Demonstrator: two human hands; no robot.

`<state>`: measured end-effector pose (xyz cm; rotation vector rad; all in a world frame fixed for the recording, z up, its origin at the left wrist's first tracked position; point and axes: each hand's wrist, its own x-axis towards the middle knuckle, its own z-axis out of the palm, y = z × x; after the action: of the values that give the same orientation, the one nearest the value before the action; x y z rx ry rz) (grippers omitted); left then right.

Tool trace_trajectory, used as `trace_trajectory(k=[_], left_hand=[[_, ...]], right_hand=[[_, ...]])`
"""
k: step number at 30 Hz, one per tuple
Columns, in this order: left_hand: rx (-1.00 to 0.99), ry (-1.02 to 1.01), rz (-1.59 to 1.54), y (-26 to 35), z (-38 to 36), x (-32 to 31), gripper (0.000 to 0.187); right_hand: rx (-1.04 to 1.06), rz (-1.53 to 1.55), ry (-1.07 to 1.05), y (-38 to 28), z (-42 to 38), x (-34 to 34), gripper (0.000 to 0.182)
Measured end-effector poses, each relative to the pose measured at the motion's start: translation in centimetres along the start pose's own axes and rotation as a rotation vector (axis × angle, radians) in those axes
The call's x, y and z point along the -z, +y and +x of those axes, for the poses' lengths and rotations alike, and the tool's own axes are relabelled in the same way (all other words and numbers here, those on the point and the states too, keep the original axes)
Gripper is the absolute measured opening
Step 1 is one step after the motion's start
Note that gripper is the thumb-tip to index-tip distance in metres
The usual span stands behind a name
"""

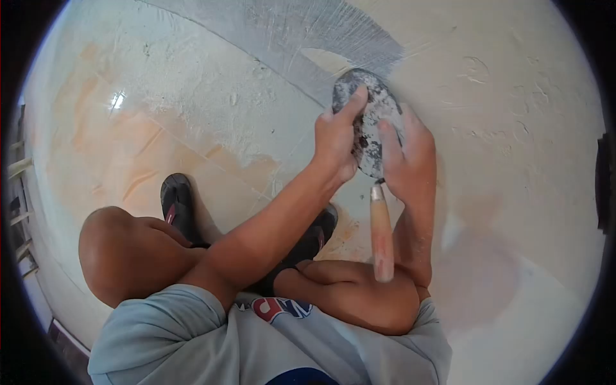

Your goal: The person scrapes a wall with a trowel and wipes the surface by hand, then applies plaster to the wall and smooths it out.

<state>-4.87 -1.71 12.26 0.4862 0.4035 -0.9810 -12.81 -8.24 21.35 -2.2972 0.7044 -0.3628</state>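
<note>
Both hands are wrapped around the oval, dark blade of a trowel, which is blotched with white residue. My left hand grips the blade's left edge, its thumb lying along the top face. On the opposite edge, my right hand is closed with its thumb pressed on the face. The fingers under the blade are hidden. Toward my body points the wooden handle, red-stained at its end, which neither hand holds. The blade is over or against a pale, dusty floor; contact cannot be made out.
A grey patch with brush-like streaks spreads beyond the blade. Orange-brown stains and pale residue mark the left side. My dark shoes and bent knees are close below my arms. Slatted items stand at the far left edge.
</note>
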Motion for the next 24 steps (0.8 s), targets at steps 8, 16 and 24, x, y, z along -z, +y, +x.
trace_trajectory(k=[8,16,24], left_hand=[[-0.048,0.075,0.104,0.5,-1.3,-1.4,0.028],[-0.037,0.052,0.040,0.6,-0.9,-0.6,0.028],[-0.030,0.041,0.068,1.0,-0.3,-0.3,0.029]], right_hand=[[-0.038,0.067,-0.007,0.1,-0.4,-0.2,0.026],[-0.009,0.030,0.018,0.1,-0.3,-0.5,0.026],[-0.023,-0.023,-0.006,-0.1,0.0,-0.8,0.023]])
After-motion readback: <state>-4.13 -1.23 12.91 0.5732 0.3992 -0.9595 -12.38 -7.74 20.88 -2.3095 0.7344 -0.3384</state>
